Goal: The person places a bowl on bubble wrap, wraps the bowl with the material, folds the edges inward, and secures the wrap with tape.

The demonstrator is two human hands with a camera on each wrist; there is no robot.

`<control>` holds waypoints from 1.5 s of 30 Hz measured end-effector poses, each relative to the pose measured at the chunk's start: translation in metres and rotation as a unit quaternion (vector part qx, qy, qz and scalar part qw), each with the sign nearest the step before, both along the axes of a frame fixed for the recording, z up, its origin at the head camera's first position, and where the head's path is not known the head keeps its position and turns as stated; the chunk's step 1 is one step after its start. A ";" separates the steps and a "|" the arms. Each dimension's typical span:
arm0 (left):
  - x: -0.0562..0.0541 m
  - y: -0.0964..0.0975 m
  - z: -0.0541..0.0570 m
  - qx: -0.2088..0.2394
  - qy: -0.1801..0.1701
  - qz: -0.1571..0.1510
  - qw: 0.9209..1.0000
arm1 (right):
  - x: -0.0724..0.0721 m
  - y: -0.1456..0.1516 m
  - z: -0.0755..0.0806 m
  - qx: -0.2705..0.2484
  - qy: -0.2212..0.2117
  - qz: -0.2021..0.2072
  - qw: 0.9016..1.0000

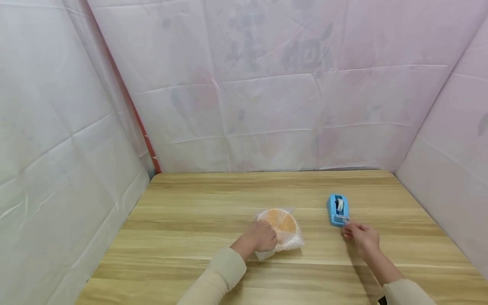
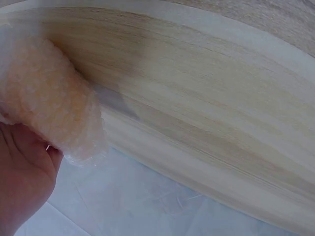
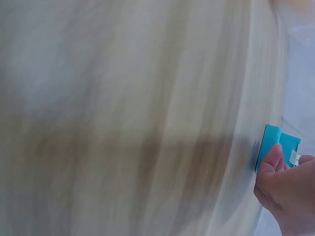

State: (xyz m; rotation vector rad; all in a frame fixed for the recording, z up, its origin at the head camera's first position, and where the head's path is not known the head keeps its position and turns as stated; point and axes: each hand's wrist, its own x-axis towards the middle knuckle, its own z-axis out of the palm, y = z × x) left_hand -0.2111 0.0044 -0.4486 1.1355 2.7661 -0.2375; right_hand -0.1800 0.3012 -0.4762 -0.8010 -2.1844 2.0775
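A round, flat orange thing, patterned like a citrus slice, lies in a bubble-wrap package point(image 1: 286, 226) near the middle of the table. My left hand point(image 1: 260, 237) holds down the left side of this package with curled fingers. In the left wrist view the wrapped bundle point(image 2: 54, 98) rises above the hand point(image 2: 27, 172). To the right stands a blue tape dispenser point(image 1: 334, 217) with a white-cored roll of tape point(image 1: 339, 205). At its front end the right hand point(image 1: 362, 238) pinches the tape between thumb and fingertips. The dispenser point(image 3: 268, 142) is partly hidden behind the hand point(image 3: 288, 189) in the right wrist view.
The wood-grain table point(image 1: 183, 212) has a back edge close to a hanging pale cloth point(image 1: 267, 106). More cloth hangs along the left point(image 1: 68, 169) and right point(image 1: 453, 161) sides. The dispenser stands a short way right of the package.
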 end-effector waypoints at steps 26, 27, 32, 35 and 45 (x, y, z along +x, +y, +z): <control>-0.005 0.001 -0.008 0.008 0.004 -0.003 1.000 | -0.010 -0.007 0.004 -0.023 -0.012 -0.045 0.999; -0.005 0.001 -0.008 0.009 0.003 -0.003 1.000 | -0.010 -0.007 0.004 -0.020 -0.011 -0.047 0.999; -0.005 0.001 -0.008 0.017 -0.003 0.001 1.000 | -0.009 -0.008 0.003 -0.002 -0.003 -0.053 0.999; -0.004 0.001 -0.008 0.014 0.000 0.001 1.000 | -0.009 -0.009 0.003 0.005 -0.003 -0.056 0.998; -0.003 0.001 -0.007 0.011 0.005 0.009 1.000 | -0.012 -0.010 0.006 0.014 -0.007 -0.063 0.998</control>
